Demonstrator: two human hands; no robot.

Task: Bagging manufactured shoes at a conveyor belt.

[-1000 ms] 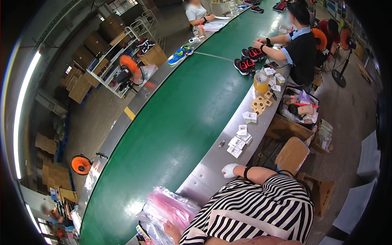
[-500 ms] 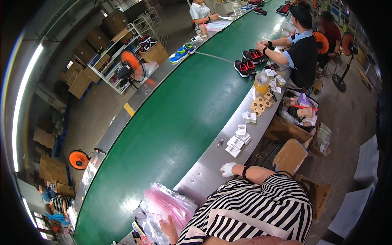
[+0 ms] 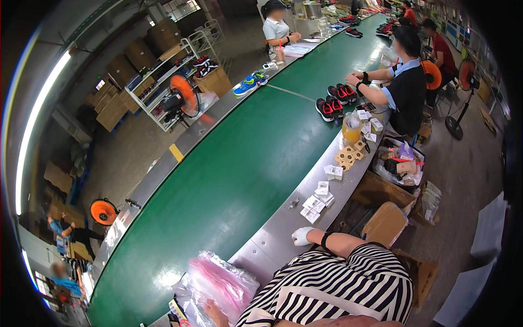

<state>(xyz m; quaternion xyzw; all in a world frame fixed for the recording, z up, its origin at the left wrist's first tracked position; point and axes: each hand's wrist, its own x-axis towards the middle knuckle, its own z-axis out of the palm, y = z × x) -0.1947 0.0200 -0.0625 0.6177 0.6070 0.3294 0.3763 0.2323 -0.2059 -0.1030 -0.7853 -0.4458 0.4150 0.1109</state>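
Observation:
At the lower edge, my left hand (image 3: 216,314) lies against a pile of clear and pink plastic bags (image 3: 222,280), its fingers loosely stretched out and partly cut off by the sleeve and frame. My right hand (image 3: 301,236), in a white glove with a black band at the wrist, rests curled closed on the metal edge (image 3: 267,238) of the conveyor, with nothing seen in it. Beyond it lie stacks of white printed tags (image 3: 314,206) and a small metal piece (image 3: 293,203).
The green conveyor belt (image 3: 218,185) runs away from me. Brown tags (image 3: 348,156), a jug of yellow liquid (image 3: 352,129) and black-red shoes (image 3: 328,109) lie further along. A co-worker (image 3: 406,87) sits on the right. Blue shoes (image 3: 250,84) stand on the far edge. Cardboard boxes (image 3: 384,224) are beside me.
My left hand has moved down and left onto the bags. My right hand has shifted slightly left and nearer. The view has tilted a little.

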